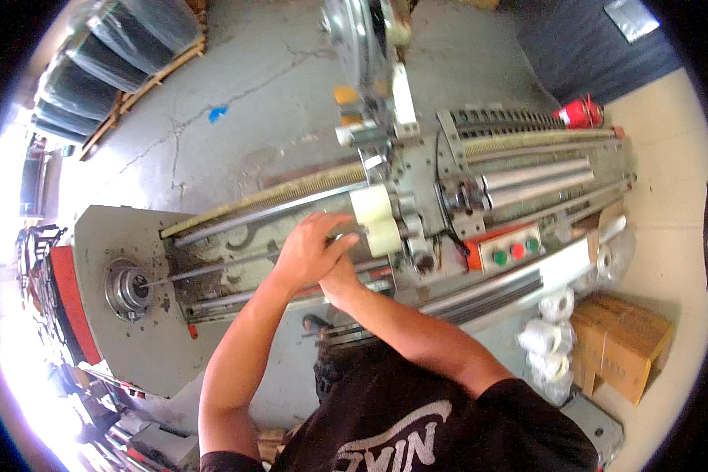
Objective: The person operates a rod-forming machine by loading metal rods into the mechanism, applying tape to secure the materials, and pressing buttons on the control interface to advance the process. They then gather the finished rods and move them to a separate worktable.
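My left hand (311,245) is over a thin metal rod (228,266), its fingers curled around it just left of two pale cream rollers (372,206). My right hand (340,279) crosses in from the right, below and partly behind the left; its fingers are mostly hidden. Toward the left the rod runs to a round chuck (128,289) in the grey headstock of a long lathe-like machine. Both rollers sit on a carriage (417,169) just right of my fingertips. Some motion blur softens the hands.
A large wheel (360,47) stands above the carriage at the far side. To the right lie a control box (510,250) with green and red buttons, a cardboard box (620,342) and plastic-wrapped rolls (551,338). Wrapped dark bundles (118,55) rest on a pallet, far left.
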Available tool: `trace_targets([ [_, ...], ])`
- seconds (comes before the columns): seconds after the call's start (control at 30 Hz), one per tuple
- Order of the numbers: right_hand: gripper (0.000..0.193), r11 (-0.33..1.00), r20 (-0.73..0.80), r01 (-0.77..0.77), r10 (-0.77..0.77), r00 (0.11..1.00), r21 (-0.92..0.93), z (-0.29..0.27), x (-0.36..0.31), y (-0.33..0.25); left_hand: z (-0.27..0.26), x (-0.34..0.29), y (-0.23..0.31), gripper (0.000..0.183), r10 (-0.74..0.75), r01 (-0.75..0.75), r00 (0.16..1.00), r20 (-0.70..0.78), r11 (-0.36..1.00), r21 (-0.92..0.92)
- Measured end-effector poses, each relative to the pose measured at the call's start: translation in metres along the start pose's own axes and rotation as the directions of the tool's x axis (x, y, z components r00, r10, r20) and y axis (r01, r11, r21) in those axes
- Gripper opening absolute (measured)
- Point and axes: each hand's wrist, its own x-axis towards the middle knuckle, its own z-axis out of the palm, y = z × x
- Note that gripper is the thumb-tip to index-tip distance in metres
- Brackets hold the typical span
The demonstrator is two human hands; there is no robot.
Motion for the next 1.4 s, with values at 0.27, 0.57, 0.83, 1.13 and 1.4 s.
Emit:
trace_targets([
  [0.27,0.026,0.985,-0.251,0.159,-0.17,0.953,-0.063,-0.01,0.012,-0.04,-0.162,-0.175,-0.219,0.04,-0.638,0.538,0.768,-0.057,0.596,0.596],
  [0.57,0.023,0.869,-0.528,0.433,-0.491,0.693,-0.24,-0.227,-0.123,-0.194,-0.063,-0.232,-0.154,0.018,-0.444,0.397,0.887,0.126,0.874,0.28],
  [0.83,0.018,0.959,-0.789,0.106,-0.278,0.548,-0.264,-0.418,-0.197,-0.139,0.137,-0.292,-0.098,0.032,-0.623,0.627,0.777,0.092,0.751,-0.208],
  [1.13,0.041,0.778,-0.777,-0.301,-0.349,0.525,-0.552,-0.501,-0.2,-0.118,0.191,-0.285,-0.055,0.063,-0.822,0.826,0.561,0.099,0.547,-0.138],
  [1.4,0.036,0.442,-0.534,-0.305,-0.633,0.56,-0.844,-0.513,-0.203,-0.11,0.196,-0.295,-0.07,0.07,-0.811,0.811,0.585,-0.006,0.585,0.014],
])
